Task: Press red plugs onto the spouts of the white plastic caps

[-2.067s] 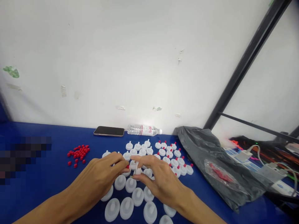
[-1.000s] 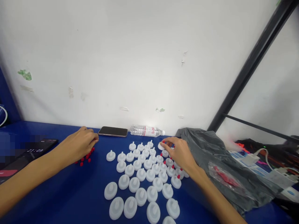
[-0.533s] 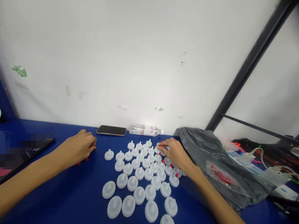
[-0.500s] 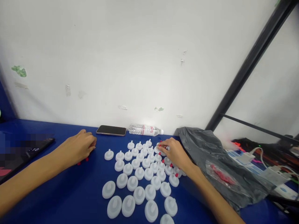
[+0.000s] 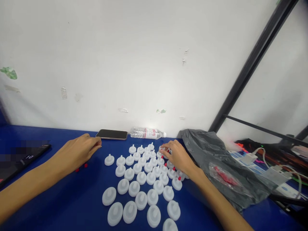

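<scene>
Several white round lids with nozzles (image 5: 150, 178) stand on the blue table, and some at the right of the group carry red tips (image 5: 179, 178). At the back right of the group, my right hand (image 5: 176, 155) is closed, thumb and fingers at a lid's nozzle with a bit of red between them. Left of the lids, my left hand (image 5: 84, 147) is raised above the table with its fingers pinched together; anything between them is too small to make out. Small red pieces (image 5: 86, 165) lie beneath that hand.
Along the wall lie a phone (image 5: 112, 134) and a clear bottle (image 5: 147, 132). A dark tablet (image 5: 26, 158) is at the left. To the right are a grey plastic bag (image 5: 204, 147), a packet of red pieces (image 5: 225, 176), white chargers (image 5: 276, 175) and a black frame (image 5: 250, 70).
My left hand has shifted right relative to the phone, its fingers now extended forward in a pinch. My right hand remains at the same lids. The whole view has shifted slightly.
</scene>
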### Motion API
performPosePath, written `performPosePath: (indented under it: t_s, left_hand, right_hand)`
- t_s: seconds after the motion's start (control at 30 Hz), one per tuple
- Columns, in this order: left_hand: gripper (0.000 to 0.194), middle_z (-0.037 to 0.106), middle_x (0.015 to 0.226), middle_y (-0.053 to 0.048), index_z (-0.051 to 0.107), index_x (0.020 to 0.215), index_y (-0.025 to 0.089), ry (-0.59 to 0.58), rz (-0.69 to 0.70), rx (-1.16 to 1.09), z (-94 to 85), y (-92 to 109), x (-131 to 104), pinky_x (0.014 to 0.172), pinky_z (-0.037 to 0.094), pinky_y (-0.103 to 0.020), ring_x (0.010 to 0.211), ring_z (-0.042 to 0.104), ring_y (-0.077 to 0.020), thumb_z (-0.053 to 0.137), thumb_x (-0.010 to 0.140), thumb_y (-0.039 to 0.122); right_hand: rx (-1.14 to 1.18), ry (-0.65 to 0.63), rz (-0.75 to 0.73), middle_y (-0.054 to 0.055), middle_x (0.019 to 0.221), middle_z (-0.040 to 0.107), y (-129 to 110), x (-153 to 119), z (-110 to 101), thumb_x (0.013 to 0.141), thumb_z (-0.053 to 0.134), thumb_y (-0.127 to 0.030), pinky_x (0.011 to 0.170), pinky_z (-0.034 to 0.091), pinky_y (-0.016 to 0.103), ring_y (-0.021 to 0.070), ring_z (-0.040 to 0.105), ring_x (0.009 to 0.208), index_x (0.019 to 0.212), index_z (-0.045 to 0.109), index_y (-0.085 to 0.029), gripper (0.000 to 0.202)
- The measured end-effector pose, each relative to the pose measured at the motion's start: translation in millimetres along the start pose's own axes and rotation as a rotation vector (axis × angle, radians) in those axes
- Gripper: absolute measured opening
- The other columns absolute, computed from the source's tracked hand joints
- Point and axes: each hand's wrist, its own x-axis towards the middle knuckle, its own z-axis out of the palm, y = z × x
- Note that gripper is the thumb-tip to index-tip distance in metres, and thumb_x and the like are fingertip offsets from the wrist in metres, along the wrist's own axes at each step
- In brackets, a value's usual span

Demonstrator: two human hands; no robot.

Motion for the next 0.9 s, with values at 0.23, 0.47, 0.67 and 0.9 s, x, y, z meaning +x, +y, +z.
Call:
performPosePath:
  t_s: [0.23, 0.47, 0.67, 0.9]
  left_hand:
    - [0.042, 0.074, 0.097, -0.010, 0.077, 0.105, 0.027, 0.070, 0.005, -0.062, -5.4, 12.6, -0.6, 0.069, 0.051, -0.038, 0.085, 0.072, -0.0320, 0.041, 0.100, 0.050]
    - [0.041, 0.075, 0.098, -0.009, 0.072, 0.108, 0.028, 0.063, 0.028, -0.055, -8.9, 23.7, -3.4, 0.069, 0.051, -0.036, 0.084, 0.073, -0.0298, 0.038, 0.102, 0.049]
    - [0.042, 0.077, 0.109, -0.006, 0.072, 0.117, 0.028, 0.071, 0.059, -0.067, -5.4, 27.1, -4.8, 0.078, 0.054, -0.039, 0.094, 0.074, -0.0308, 0.039, 0.103, 0.049]
    - [0.046, 0.077, 0.116, -0.009, 0.074, 0.116, 0.026, 0.148, 0.154, -0.068, -6.3, 38.2, -8.7, 0.081, 0.057, -0.041, 0.109, 0.072, -0.0333, 0.036, 0.106, 0.050]
  right_hand:
    - [0.098, -0.088, 0.106, 0.007, 0.083, 0.080, 11.0, -5.5, -43.3, 0.100, 0.057, -0.054, 0.071, 0.049, 0.032, 0.0243, 0.072, 0.077, 0.090, 0.080, -0.022, 0.041]
    - [0.232, -0.289, 0.091, 0.003, 0.076, 0.080, 15.7, -12.4, -56.1, 0.085, 0.077, -0.048, 0.062, 0.047, 0.028, 0.0199, 0.070, 0.066, 0.090, 0.081, -0.023, 0.026]
    - [0.394, -0.501, -0.014, 0.001, 0.075, 0.080, -8.2, -18.9, -64.3, 0.081, 0.081, -0.048, 0.058, 0.047, 0.025, 0.0194, 0.071, 0.067, 0.095, 0.084, -0.026, 0.026]
    - [0.475, -0.535, -0.153, 0.000, 0.082, 0.080, -18.3, -22.3, -57.3, 0.087, 0.080, -0.041, 0.058, 0.046, 0.023, 0.0142, 0.063, 0.066, 0.086, 0.083, -0.025, 0.017]
